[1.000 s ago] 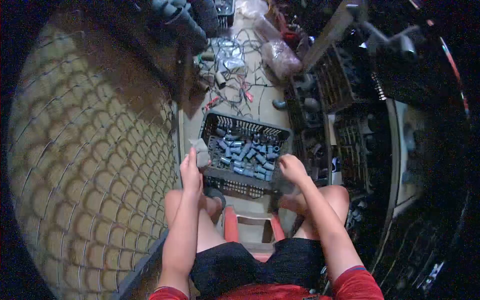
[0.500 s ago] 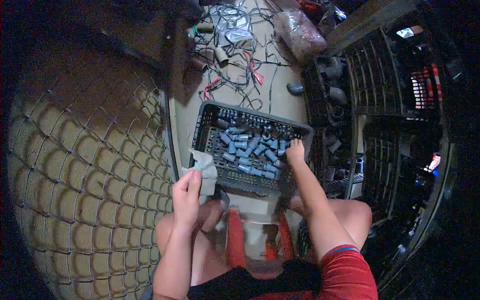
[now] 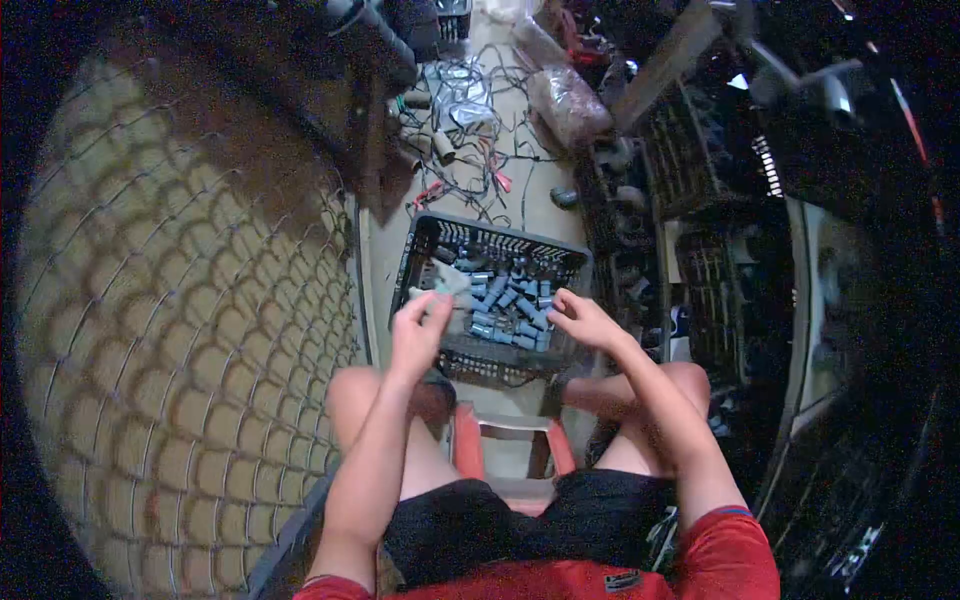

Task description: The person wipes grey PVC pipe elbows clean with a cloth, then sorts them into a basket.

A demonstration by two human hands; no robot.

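My left hand (image 3: pixel 413 340) pinches a pale, crumpled cloth (image 3: pixel 454 283) above the left part of a black slatted plastic crate (image 3: pixel 403 268). Inside the crate lie many blue-grey pipe fittings (image 3: pixel 505 298), short tube-like pieces heaped together, with darker ones toward the far side. Over the crate's right part, my right hand (image 3: pixel 588 322) has its fingers curled in toward the thumb. Whatever is between those fingertips, if anything, is too small and blurred to make out.
Tangled black cords (image 3: pixel 470 170) and a clear plastic bag (image 3: pixel 572 105) lie on the floor beyond the crate. Wire mesh (image 3: pixel 200 330) runs along the left. Stacked dark crates (image 3: pixel 690 150) stand on the right. A red stool (image 3: pixel 468 440) is between my knees.
My right hand has lifted back from the fittings at the crate's right side. My left hand has brought the cloth in from the crate's left edge over the fittings. The view has shifted.
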